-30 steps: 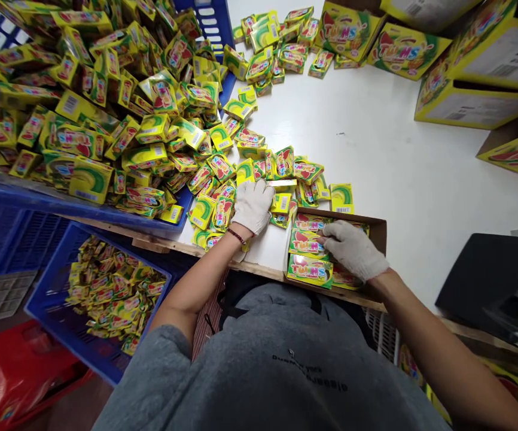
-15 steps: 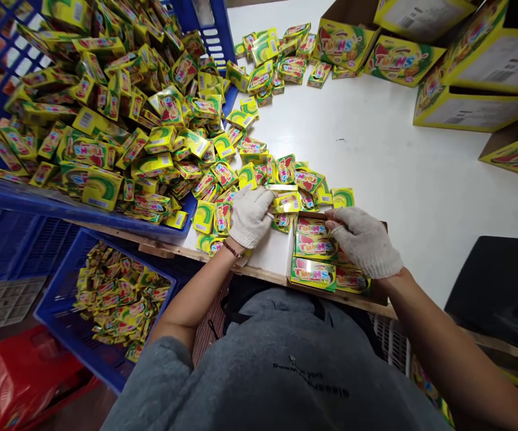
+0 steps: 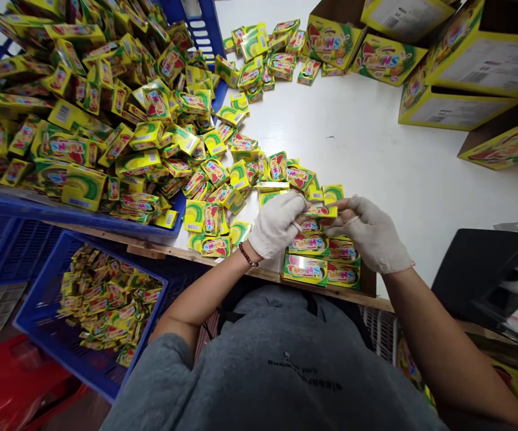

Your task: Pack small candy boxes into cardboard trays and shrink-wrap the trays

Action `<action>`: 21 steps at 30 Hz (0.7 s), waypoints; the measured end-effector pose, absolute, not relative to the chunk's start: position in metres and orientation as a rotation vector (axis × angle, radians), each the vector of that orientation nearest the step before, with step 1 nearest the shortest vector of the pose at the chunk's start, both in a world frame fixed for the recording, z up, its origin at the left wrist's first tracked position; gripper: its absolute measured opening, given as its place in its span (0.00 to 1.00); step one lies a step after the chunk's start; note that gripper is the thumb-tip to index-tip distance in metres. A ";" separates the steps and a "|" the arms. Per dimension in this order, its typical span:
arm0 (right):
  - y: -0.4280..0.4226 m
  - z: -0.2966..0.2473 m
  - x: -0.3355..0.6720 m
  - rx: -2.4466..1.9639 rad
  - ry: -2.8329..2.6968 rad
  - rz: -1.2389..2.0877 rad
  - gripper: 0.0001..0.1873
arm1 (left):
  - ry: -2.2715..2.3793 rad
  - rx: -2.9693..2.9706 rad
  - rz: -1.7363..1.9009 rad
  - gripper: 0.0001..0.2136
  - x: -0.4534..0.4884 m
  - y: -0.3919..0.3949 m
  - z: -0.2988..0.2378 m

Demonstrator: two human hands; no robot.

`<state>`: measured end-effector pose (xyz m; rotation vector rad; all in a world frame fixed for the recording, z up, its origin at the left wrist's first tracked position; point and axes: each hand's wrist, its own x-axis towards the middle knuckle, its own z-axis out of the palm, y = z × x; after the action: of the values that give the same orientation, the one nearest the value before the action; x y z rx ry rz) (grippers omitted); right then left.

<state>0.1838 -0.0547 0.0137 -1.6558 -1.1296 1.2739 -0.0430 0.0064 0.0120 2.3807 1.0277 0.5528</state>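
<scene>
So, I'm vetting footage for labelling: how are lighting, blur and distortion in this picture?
Head view: pale sheen on the white tabletop, darker below its edge; head view: the red stool looks softer than the packed boxes; head view: cartons at upper right look stretched, likely lens distortion.

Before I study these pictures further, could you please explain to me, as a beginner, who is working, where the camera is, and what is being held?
No machine works here: these are a person's own gloved hands. The camera is worn on the head and looks forward and down, so the grey shirt shows below. Between them, the left hand and right hand hold a small yellow-green box above an open carton containing similar boxes. On the white table lie loose small boxes; larger TWINS cartons stand further back, and a blue crate at left is heaped with boxes.
</scene>
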 end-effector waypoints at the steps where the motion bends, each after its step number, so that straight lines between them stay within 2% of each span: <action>1: -0.057 0.013 0.186 -1.626 -1.039 1.352 0.29 | 0.978 2.497 0.502 0.10 -0.040 0.006 0.013; 5: -0.058 0.016 0.200 -1.721 -0.988 1.460 0.32 | 0.999 2.662 0.426 0.13 -0.028 -0.007 0.013; 8: -0.055 0.015 0.216 -1.880 -1.200 1.119 0.27 | 1.129 2.634 0.392 0.14 -0.021 -0.025 0.008; 10: -0.054 0.012 0.224 -1.905 -1.321 0.923 0.21 | 1.060 2.685 0.276 0.12 -0.020 -0.034 0.004; 13: -0.054 0.006 0.229 -1.895 -1.384 0.905 0.18 | 0.860 2.795 0.095 0.09 -0.024 -0.038 0.001; 17: -0.056 -0.001 0.229 -1.886 -1.368 0.954 0.21 | 0.751 2.866 0.028 0.08 -0.037 -0.034 0.001; 19: -0.057 -0.002 0.225 -1.880 -1.300 0.961 0.23 | 0.795 2.836 0.106 0.04 -0.041 -0.036 -0.001; 21: -0.058 -0.002 0.215 -1.856 -1.195 0.978 0.25 | 0.921 2.680 0.274 0.06 -0.039 -0.040 -0.005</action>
<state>0.2154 -0.0584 -0.0016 -1.8560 -1.1947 0.9776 -0.0390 -0.0398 -0.0046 2.6802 0.9208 0.2736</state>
